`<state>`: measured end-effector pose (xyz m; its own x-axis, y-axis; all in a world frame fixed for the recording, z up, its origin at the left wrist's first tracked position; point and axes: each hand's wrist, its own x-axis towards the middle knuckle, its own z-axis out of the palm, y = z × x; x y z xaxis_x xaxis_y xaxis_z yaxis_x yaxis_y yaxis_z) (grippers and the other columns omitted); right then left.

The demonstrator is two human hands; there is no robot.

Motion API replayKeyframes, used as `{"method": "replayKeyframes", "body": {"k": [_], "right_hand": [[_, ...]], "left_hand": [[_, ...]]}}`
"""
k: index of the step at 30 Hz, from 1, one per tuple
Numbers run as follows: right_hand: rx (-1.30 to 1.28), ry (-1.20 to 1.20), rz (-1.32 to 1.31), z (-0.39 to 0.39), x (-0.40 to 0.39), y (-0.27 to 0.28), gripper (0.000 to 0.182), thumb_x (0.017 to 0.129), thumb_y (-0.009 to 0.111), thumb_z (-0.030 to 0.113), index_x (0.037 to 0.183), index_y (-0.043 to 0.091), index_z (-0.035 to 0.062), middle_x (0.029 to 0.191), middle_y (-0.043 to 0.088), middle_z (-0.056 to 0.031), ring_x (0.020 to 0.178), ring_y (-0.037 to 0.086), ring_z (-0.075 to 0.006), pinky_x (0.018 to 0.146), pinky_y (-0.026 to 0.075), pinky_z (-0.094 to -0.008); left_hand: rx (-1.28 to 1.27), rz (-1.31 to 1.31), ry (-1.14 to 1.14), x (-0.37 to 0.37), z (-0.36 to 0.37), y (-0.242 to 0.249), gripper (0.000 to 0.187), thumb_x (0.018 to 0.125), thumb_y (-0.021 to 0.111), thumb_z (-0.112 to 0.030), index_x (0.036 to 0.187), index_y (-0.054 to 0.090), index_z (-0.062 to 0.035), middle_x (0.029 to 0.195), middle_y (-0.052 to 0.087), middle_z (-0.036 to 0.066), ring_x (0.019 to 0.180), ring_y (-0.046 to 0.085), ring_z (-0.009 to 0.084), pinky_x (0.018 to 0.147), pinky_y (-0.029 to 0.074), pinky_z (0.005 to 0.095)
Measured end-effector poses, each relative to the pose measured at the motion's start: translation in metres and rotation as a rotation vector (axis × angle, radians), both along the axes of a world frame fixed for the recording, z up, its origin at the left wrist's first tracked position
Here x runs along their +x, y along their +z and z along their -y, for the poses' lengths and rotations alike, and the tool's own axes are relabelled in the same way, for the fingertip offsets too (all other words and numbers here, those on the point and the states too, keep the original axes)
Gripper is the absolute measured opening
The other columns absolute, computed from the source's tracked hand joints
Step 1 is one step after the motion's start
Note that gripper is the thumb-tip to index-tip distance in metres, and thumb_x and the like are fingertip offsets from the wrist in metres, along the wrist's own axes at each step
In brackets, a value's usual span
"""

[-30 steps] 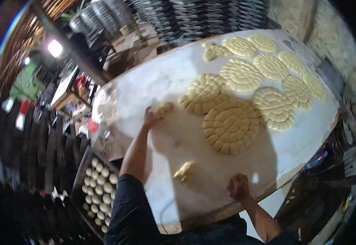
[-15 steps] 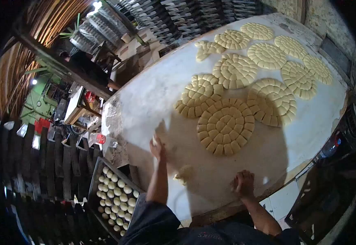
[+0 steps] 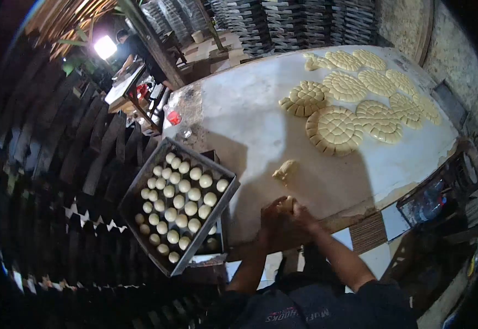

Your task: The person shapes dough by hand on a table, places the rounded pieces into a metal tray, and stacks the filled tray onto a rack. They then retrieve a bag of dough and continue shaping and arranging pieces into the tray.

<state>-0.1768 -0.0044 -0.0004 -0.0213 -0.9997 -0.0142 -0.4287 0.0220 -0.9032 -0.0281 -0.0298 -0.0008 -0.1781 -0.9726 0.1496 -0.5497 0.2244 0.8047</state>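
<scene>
Left hand point(image 3: 272, 216) and right hand point(image 3: 304, 215) clasp one dough piece point(image 3: 287, 204) together at the table point(image 3: 239, 118) edge, beside a tray point(image 3: 135, 200) of dough balls point(image 3: 180, 201)

A small pale lump of dough point(image 3: 287, 204) lies mostly hidden between the left hand point(image 3: 272, 219) and right hand point(image 3: 303, 215), while the dim figure point(image 3: 135, 46) beside the bright lamp point(image 3: 105, 47) is too small to make out.

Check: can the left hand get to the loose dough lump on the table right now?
Probably not at once: the left hand is cupped with the right hand around a dough piece. The table toward the lump is bare.
</scene>
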Motion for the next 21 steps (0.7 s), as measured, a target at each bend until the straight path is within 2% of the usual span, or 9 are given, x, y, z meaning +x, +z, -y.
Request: {"method": "replayKeyframes", "body": {"k": [5, 6, 7, 9, 12, 15, 17, 20, 21], "right_hand": [[-0.080, -0.262, -0.081, -0.010, 0.034, -0.006, 0.042, 0.092, 0.061, 0.032, 0.119, 0.051, 0.0018, 0.099, 0.067, -0.0221, 0.089, 0.068, -0.0404, 0.076, 0.052, -0.0493], [-0.041, -0.306, 0.218, -0.014, 0.025, 0.003, 0.041, 0.094, 0.060, 0.034, 0.118, 0.050, 0.0024, 0.096, 0.067, -0.0180, 0.086, 0.067, -0.0355, 0.075, 0.052, -0.0472], [0.000, -0.357, 0.512, -0.017, 0.012, 0.008, 0.040, 0.095, 0.059, 0.035, 0.117, 0.050, 0.0029, 0.094, 0.066, -0.0139, 0.083, 0.067, -0.0306, 0.074, 0.052, -0.0451], [-0.094, -0.599, 0.382, -0.006, -0.035, -0.049, 0.036, 0.097, 0.056, 0.036, 0.113, 0.048, 0.0046, 0.090, 0.062, -0.0074, 0.082, 0.061, -0.0202, 0.074, 0.050, -0.0384], [-0.159, -0.747, 0.554, -0.026, -0.095, 0.001, 0.037, 0.097, 0.057, 0.037, 0.110, 0.050, 0.0030, 0.092, 0.059, -0.0090, 0.086, 0.055, -0.0162, 0.076, 0.048, -0.0329], [-0.131, -0.586, 0.231, -0.044, -0.154, 0.026, 0.040, 0.093, 0.060, 0.036, 0.111, 0.053, 0.0011, 0.099, 0.058, -0.0130, 0.093, 0.056, -0.0229, 0.086, 0.045, -0.0420], [-0.140, 0.372, -0.892, -0.047, -0.206, 0.001, 0.041, 0.086, 0.063, 0.032, 0.109, 0.056, -0.0006, 0.109, 0.056, -0.0202, 0.103, 0.053, -0.0355, 0.095, 0.038, -0.0541], [-0.528, 0.350, -0.886, -0.001, -0.230, -0.035, 0.041, 0.080, 0.064, 0.030, 0.107, 0.056, -0.0010, 0.118, 0.050, -0.0269, 0.110, 0.047, -0.0453, 0.099, 0.030, -0.0604], [-0.440, 0.374, -0.949, 0.021, -0.214, -0.013, 0.043, 0.078, 0.064, 0.030, 0.105, 0.056, -0.0034, 0.120, 0.047, -0.0300, 0.115, 0.042, -0.0465, 0.105, 0.029, -0.0574]], "left_hand": [[-0.183, -0.024, -0.278, 0.037, -0.010, 0.000, 0.071, 0.070, 0.082, -0.046, 0.126, 0.057, -0.0089, 0.108, 0.067, 0.019, 0.098, 0.065, 0.0378, 0.085, 0.053, 0.0430], [-0.161, -0.037, -0.279, 0.041, -0.021, 0.012, 0.071, 0.070, 0.082, -0.046, 0.126, 0.057, -0.0089, 0.108, 0.067, 0.019, 0.098, 0.065, 0.0378, 0.085, 0.053, 0.0430], [-0.106, 0.013, -0.193, 0.045, -0.031, 0.031, 0.072, 0.070, 0.082, -0.046, 0.126, 0.056, -0.0094, 0.107, 0.067, 0.018, 0.097, 0.065, 0.0377, 0.085, 0.053, 0.0429], [-0.019, 0.059, -0.122, 0.050, -0.044, 0.041, 0.073, 0.070, 0.082, -0.047, 0.127, 0.054, -0.0099, 0.105, 0.066, 0.018, 0.095, 0.065, 0.0376, 0.086, 0.053, 0.0428], [0.256, 0.004, 0.088, 0.064, -0.046, 0.019, 0.067, 0.072, 0.079, -0.048, 0.122, 0.056, -0.0089, 0.106, 0.064, 0.019, 0.105, 0.059, 0.0381, 0.094, 0.046, 0.0482], [-0.263, 0.370, -0.044, 0.086, -0.044, -0.026, 0.057, 0.073, 0.076, -0.048, 0.110, 0.060, -0.0076, 0.104, 0.061, 0.019, 0.113, 0.052, 0.0392, 0.099, 0.036, 0.0539], [-0.163, 0.473, -0.277, 0.101, -0.025, -0.022, 0.048, 0.075, 0.073, -0.047, 0.097, 0.062, -0.0060, 0.099, 0.060, 0.018, 0.111, 0.048, 0.0399, 0.095, 0.031, 0.0576], [-0.061, 0.701, 0.044, 0.070, 0.034, 0.030, 0.039, 0.075, 0.075, -0.041, 0.087, 0.063, -0.0065, 0.093, 0.059, 0.015, 0.100, 0.052, 0.0375, 0.088, 0.038, 0.0531], [-0.240, 0.528, 0.095, 0.051, 0.050, 0.033, 0.035, 0.074, 0.077, -0.036, 0.085, 0.063, -0.0059, 0.091, 0.062, 0.014, 0.094, 0.055, 0.0348, 0.083, 0.041, 0.0478]]}}
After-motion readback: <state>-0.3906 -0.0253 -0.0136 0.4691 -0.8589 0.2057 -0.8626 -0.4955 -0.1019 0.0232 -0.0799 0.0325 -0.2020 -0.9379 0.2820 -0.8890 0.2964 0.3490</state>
